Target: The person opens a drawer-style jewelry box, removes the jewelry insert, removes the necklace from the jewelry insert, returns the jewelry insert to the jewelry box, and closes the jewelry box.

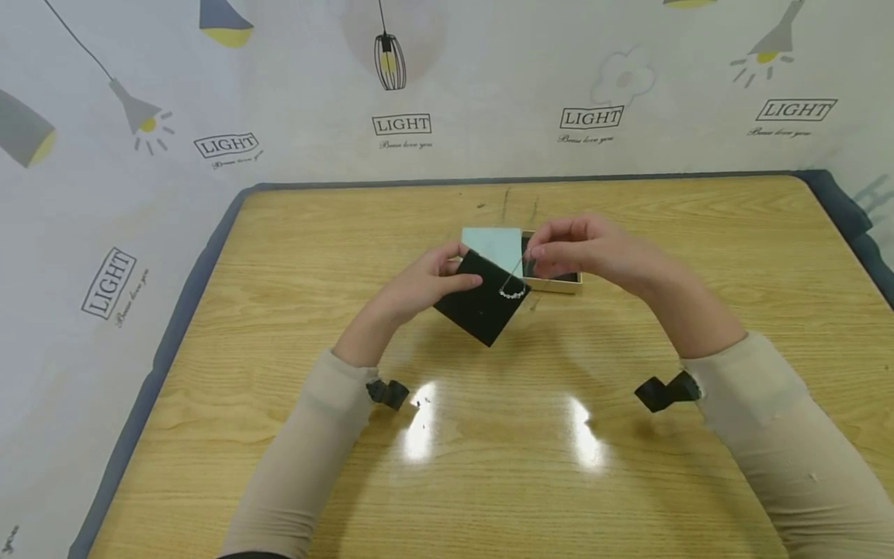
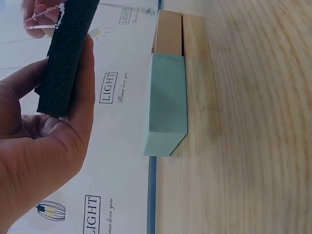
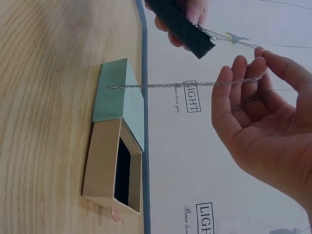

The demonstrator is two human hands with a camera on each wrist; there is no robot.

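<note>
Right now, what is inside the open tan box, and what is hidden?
The right wrist view shows a dark interior in the tan box; I make out no separate item. Its walls hide part of it, and in the head view the right hand covers part too.

Head cam high, facing forward-down over wooden table (image 1: pixel 279 326). Wrist cams close, turned sideways, facing wall (image 2: pixel 122 161); both catch black foam pad (image 2: pixel 68 63), mint-green box (image 2: pixel 168 92).

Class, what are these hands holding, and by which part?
Left hand: the black pad, by its palm-side edge. Right hand: the silver chain, pinched partway along.
</note>
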